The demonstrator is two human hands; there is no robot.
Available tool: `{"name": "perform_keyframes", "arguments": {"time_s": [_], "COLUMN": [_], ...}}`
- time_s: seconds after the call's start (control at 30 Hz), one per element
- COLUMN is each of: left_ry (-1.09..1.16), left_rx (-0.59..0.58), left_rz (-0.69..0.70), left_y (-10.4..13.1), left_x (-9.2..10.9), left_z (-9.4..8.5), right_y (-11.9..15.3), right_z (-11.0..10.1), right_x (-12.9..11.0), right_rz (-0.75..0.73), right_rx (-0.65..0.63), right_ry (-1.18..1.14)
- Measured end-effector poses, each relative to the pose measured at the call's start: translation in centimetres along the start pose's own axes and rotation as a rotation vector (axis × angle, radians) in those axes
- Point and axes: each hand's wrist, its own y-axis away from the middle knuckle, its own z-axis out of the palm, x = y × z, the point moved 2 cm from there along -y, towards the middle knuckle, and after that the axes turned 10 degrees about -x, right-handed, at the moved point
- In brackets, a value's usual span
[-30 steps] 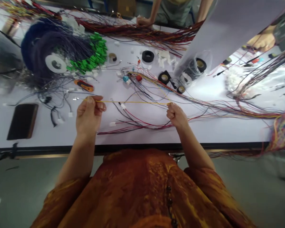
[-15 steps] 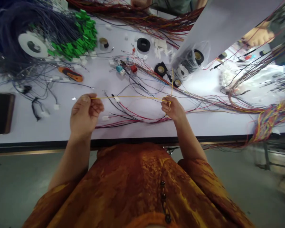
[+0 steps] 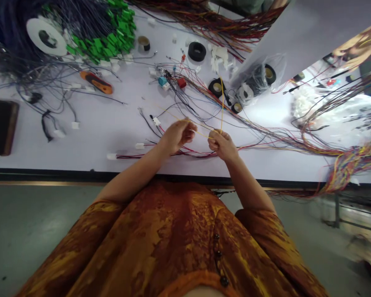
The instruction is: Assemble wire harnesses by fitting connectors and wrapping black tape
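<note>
A thin yellow wire (image 3: 222,107) rises from my right hand (image 3: 221,143), whose fingers are closed round it. More of the wire runs leftward from that fist to my left hand (image 3: 182,134), which is near it with curled fingers; whether it grips the wire is too small to tell. Both hands are above the white table. Red and black wires (image 3: 132,156) with white connectors lie beneath and left of them. A long bundle of coloured wires (image 3: 253,127) stretches behind my right hand toward the right side.
Green connectors (image 3: 120,39) on dark wires fill the back left, near an orange-handled tool (image 3: 96,82). Black tape rolls (image 3: 197,51) lie at the back middle. A slanted pale panel (image 3: 312,33) stands back right. Another person's hand (image 3: 355,51) is beyond it.
My left hand has moved right, close to my right hand, and the wire stretched between them has gone slanted. My right hand stays closed. The view has shifted slightly.
</note>
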Motion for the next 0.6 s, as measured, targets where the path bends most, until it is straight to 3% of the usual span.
{"name": "perform_keyframes", "arguments": {"time_s": [0.17,0.27,0.33,0.47,0.6], "left_ry": [0.073,0.010,-0.053,-0.158,-0.303], "left_rx": [0.201,0.217,0.238,0.208,-0.011], "left_rz": [0.263,0.437,0.472,0.291,-0.034], "left_y": [2.0,3.0,3.0,2.5,2.7], "left_x": [4.6,5.1,4.4,1.6,-1.7], "left_z": [-3.4,-4.0,-4.1,-4.1,-3.9], "right_y": [-1.2,-2.0,-1.9,-0.6,1.6], "right_z": [0.4,0.5,0.5,1.1,2.6], "right_x": [0.3,0.3,0.2,-0.4,-2.5], "right_rz": [0.011,-0.043,-0.048,-0.021,-0.125], "right_rx": [0.089,0.135,0.112,-0.070,-0.196], "right_ry": [0.002,0.082,0.275,0.765,0.836]}}
